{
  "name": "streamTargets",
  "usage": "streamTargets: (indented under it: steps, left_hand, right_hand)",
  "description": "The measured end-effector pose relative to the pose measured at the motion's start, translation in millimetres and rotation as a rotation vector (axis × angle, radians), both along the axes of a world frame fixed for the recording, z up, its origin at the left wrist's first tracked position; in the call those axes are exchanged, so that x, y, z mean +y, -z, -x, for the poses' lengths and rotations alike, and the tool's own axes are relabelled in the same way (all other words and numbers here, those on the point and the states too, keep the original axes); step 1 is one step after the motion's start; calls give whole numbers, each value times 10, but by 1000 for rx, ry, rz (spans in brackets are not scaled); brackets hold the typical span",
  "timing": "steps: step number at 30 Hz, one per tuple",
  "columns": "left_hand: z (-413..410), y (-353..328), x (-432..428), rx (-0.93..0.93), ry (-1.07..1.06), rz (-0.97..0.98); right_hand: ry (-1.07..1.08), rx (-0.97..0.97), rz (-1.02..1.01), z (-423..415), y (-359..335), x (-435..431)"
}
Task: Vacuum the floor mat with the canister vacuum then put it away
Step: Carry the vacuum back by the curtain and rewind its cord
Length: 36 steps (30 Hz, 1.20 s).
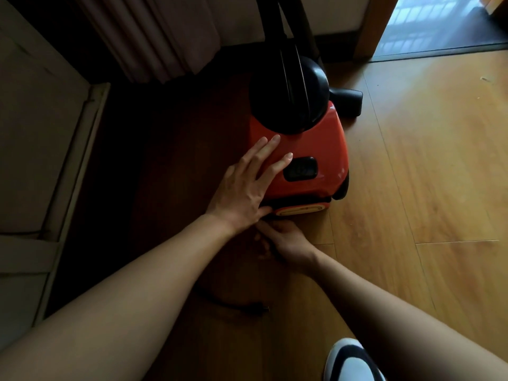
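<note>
The red canister vacuum (310,149) stands on the wooden floor (426,160) at your 12 o'clock. Your left hand (247,188) lies flat on its top, fingers straight. Your right hand (286,240) is at the vacuum's 6 o'clock end, fingers curled in shadow; whether it holds anything cannot be told. The power plug (259,309) lies further toward 6 o'clock.

Wooden plank floor (428,166), dark pleated curtain (154,34), sunlit doorway (445,20) top right.
</note>
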<state>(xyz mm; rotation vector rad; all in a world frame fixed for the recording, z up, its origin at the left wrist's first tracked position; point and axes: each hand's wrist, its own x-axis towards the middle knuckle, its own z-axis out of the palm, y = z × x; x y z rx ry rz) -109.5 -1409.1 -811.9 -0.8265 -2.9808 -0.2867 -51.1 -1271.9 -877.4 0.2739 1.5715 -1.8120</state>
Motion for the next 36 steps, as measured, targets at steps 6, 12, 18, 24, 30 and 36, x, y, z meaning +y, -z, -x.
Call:
streamTargets:
  steps: [6, 12, 18, 24, 30, 36]
  left_hand:
    - [33, 31, -29, -5, 16, -60]
    - [32, 20, -29, 3, 19, -60]
    - [35, 14, -30, -9, 19, -46]
    - [42, -7, -19, -25, 13, -36]
    - [65, -23, -22, -41, 5, -29]
    - [77, -16, -36, -56, 12, -86]
  right_hand:
    - [-269, 130, -140, 174, -23, 316]
    - [-545, 822, -711, 72, 156, 619]
    - [-230, 1022, -813, -174, 459, 851]
    - [1, 868, -679, 8, 442, 952]
    - [-57, 244, -497, 102, 332, 1052]
    - [-58, 373, -918, 307, 341, 916]
